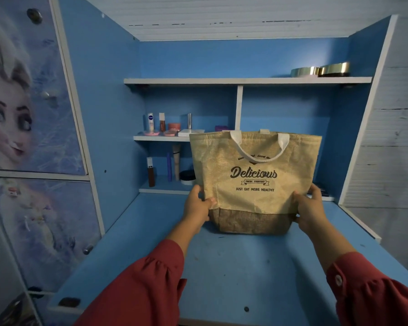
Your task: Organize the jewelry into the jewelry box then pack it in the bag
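Two hands hold the bag on the blue bench.

The bag (252, 184) stands upright — the left hand (197, 204) grips one side, the right hand (310, 207) grips the other, on the bench (233, 267).

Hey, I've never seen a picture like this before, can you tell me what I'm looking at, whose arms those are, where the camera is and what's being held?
There is only one picture, taken by a wide-angle camera worn on a person's head and looking forward and down, which is why the edges look bent. There is no machine here: the two arms in red sleeves belong to the person wearing the camera. The left hand and the right hand each grip one side of a tan woven bag printed with "Delicious". The bag stands upright on a blue desk. Behind it are small shelves with cosmetics bottles, and two gold round tins sit on the upper shelf. I cannot see inside the bag, and no jewelry box shows.
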`<state>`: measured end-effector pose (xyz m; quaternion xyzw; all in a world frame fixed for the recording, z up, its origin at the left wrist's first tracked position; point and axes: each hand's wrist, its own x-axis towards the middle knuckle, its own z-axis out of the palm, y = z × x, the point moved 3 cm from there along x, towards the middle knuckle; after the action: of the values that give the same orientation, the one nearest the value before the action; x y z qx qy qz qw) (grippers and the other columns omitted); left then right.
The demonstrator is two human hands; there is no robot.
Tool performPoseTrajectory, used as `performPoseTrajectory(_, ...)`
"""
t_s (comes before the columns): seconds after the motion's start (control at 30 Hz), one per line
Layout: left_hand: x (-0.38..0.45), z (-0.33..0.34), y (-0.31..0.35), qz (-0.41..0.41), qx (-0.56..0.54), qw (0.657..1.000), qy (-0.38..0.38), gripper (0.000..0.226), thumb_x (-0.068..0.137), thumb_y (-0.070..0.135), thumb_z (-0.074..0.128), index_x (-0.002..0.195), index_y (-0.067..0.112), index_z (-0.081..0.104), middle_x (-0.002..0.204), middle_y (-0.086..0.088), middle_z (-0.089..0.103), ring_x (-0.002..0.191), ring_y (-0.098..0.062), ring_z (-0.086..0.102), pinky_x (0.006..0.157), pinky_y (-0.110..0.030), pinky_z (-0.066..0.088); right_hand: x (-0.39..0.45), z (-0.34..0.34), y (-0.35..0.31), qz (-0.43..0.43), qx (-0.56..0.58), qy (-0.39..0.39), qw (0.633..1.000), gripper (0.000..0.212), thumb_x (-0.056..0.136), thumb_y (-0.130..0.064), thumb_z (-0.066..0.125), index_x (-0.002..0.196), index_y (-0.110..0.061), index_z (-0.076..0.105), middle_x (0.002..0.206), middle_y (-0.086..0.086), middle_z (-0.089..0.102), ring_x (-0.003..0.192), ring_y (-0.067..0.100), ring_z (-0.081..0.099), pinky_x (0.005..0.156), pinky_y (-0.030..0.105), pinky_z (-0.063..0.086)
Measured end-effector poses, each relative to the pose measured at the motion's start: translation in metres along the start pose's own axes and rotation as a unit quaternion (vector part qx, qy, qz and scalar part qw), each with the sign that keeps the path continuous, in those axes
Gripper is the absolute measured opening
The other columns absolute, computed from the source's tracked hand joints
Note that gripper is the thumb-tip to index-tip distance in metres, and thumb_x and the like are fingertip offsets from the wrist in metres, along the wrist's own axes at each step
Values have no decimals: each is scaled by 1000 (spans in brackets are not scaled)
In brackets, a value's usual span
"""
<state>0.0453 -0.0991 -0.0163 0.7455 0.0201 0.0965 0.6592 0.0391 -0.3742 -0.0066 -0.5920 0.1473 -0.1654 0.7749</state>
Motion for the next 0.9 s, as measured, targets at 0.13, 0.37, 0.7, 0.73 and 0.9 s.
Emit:
performPoseTrajectory(0.13,6,35,4,6,3,1000,-17,27,94,13,55,114,29,46,103,0,58,86,-21,59,63,-36,53,13,-24,-15,-29,2,36,999,49,96,-5,43,137,-29,36,119,1,46,104,24,46,88,54,44)
performPoseTrajectory(0.37,16,89,4,9,20,999,-28,24,91,22,59,108,34,46,110,-1,61,96,-25,63,81,-52,56,42,-63,-31,-46,-12,59,997,49,94,-4,43,135,-32,37,119,7,51,107,29,48,90,55,44)
performPoseTrajectory(0.7,18,103,-6,14,5,1000,-20,27,90,17,62,86,40,47,103,3,64,96,-23,64,84,-51,55,56,-73,-8,-21,3,71,997,46,97,-18,47,138,-35,35,125,7,52,97,23,53,83,45,46)
performPoseTrajectory(0.73,18,103,-5,14,2,1000,-18,27,89,17,63,87,38,47,103,3,63,96,-23,64,84,-51,55,56,-73,-6,-25,0,77,997,46,97,-20,48,138,-35,35,129,8,52,103,24,53,87,46,46)
performPoseTrajectory(0.9,13,98,-7,-2,-7,1000,-24,33,81,20,72,93,31,44,106,0,61,93,-21,63,79,-49,57,53,-73,-2,-40,-2,101,994,50,97,-21,51,143,-29,34,136,5,48,118,24,48,97,40,44)
